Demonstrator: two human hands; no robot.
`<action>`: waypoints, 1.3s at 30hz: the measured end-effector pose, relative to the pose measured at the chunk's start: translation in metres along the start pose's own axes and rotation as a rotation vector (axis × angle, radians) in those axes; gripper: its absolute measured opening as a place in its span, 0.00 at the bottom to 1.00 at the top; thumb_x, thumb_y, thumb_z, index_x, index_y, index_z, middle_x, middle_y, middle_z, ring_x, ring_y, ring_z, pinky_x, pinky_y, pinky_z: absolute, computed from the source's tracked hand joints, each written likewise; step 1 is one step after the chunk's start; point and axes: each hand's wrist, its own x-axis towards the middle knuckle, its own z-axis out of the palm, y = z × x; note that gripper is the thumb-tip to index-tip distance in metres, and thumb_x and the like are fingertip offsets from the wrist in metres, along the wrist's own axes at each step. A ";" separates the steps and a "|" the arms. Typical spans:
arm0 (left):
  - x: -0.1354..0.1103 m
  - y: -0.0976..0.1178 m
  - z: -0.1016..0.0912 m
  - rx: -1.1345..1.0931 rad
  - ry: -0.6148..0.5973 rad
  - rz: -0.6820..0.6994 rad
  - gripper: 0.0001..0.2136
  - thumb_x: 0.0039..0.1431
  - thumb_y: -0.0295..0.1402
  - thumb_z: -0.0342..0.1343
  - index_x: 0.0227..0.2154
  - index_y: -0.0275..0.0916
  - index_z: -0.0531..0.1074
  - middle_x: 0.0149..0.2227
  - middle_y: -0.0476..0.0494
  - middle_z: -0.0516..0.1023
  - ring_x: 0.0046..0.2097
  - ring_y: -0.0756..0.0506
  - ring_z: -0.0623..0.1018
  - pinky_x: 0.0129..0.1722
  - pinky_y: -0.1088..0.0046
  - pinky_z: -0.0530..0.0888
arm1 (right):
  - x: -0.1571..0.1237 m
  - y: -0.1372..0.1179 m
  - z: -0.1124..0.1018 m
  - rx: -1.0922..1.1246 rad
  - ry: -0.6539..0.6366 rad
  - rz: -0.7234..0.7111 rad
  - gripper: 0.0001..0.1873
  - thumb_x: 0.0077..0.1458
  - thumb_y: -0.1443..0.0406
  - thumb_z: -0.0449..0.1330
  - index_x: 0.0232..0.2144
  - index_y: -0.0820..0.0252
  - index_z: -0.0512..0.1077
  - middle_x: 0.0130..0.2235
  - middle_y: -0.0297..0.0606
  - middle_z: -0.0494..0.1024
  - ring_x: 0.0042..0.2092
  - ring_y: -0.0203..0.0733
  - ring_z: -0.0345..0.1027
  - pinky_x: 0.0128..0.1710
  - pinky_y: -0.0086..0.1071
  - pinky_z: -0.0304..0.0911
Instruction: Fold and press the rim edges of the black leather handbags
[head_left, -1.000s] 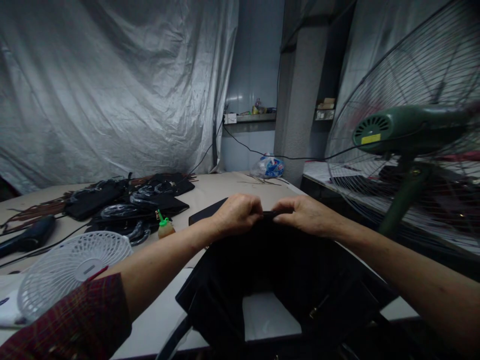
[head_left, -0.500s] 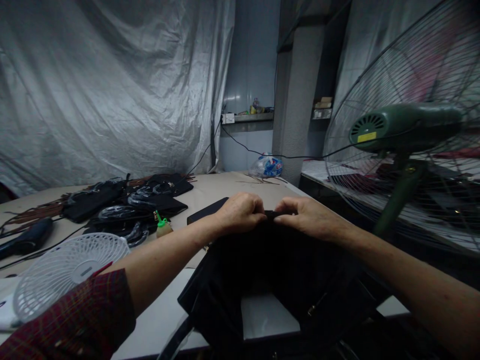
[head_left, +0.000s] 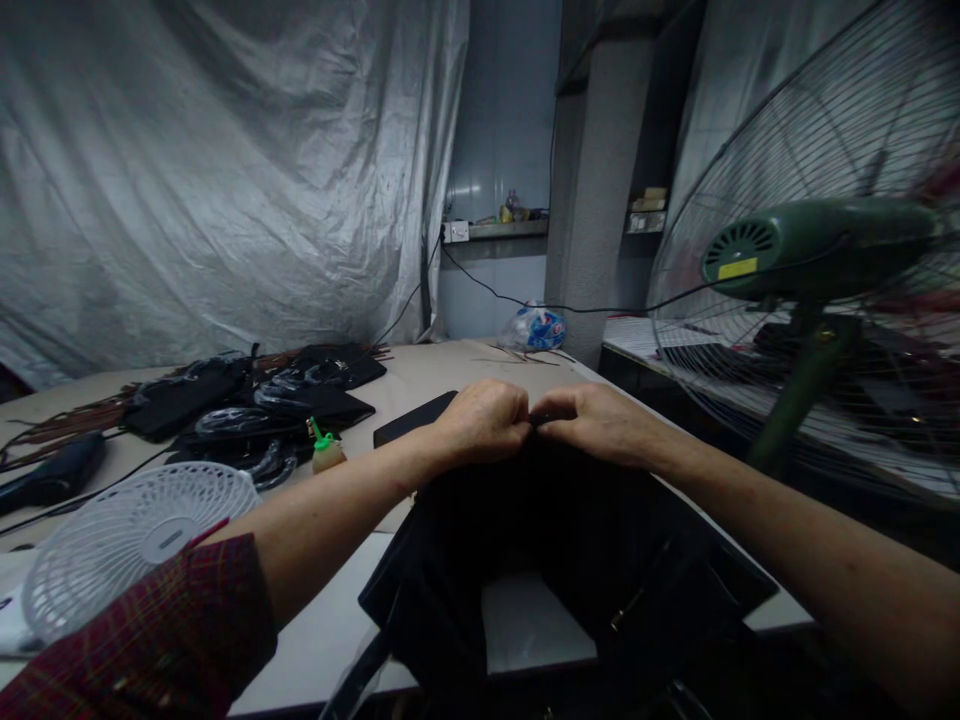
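Note:
A black bag (head_left: 555, 540) stands open on the near edge of the pale table (head_left: 442, 375), its mouth facing me with a white panel showing inside. My left hand (head_left: 484, 420) is closed in a fist on the far top edge of the bag. My right hand (head_left: 596, 422) pinches the same edge right beside it, the two hands touching. A dark red checked sleeve covers my left upper arm at the lower left.
A small white fan (head_left: 139, 540) lies at the left. A green-capped glue bottle (head_left: 324, 450), black bags and straps (head_left: 255, 400) and a dark tool (head_left: 52, 475) lie behind it. A large green standing fan (head_left: 810, 260) fills the right. Silver sheeting hangs behind.
My two hands have drawn together on the bag's top edge until they touch, and the edge has lifted slightly. The view shifted a little.

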 end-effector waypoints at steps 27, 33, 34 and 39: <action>-0.026 -0.039 0.006 -0.702 -0.122 -0.152 0.10 0.49 0.35 0.61 0.33 0.35 0.75 0.29 0.49 0.76 0.31 0.50 0.72 0.29 0.78 0.66 | 0.005 0.001 0.008 -0.068 0.019 -0.159 0.09 0.52 0.61 0.56 0.33 0.55 0.75 0.28 0.30 0.75 0.31 0.36 0.66 0.31 0.30 0.55; -0.024 -0.040 0.007 -0.639 -0.127 -0.089 0.09 0.53 0.37 0.57 0.32 0.36 0.75 0.29 0.50 0.76 0.31 0.51 0.72 0.30 0.79 0.65 | 0.005 -0.001 0.006 -0.089 0.022 -0.154 0.07 0.52 0.62 0.56 0.30 0.55 0.74 0.28 0.29 0.75 0.32 0.37 0.66 0.32 0.30 0.55; -0.023 -0.040 0.007 -0.619 -0.127 -0.088 0.09 0.53 0.37 0.57 0.33 0.36 0.75 0.29 0.50 0.76 0.32 0.51 0.72 0.30 0.79 0.65 | 0.006 -0.002 0.006 -0.097 0.011 -0.136 0.07 0.52 0.62 0.56 0.30 0.55 0.74 0.28 0.29 0.75 0.32 0.37 0.66 0.32 0.30 0.55; -0.017 -0.037 0.004 -0.497 -0.125 -0.079 0.07 0.51 0.35 0.57 0.31 0.37 0.75 0.26 0.51 0.74 0.30 0.51 0.71 0.28 0.79 0.63 | 0.013 -0.010 0.004 -0.183 -0.008 -0.052 0.05 0.48 0.63 0.58 0.26 0.56 0.74 0.24 0.30 0.72 0.30 0.37 0.65 0.29 0.30 0.53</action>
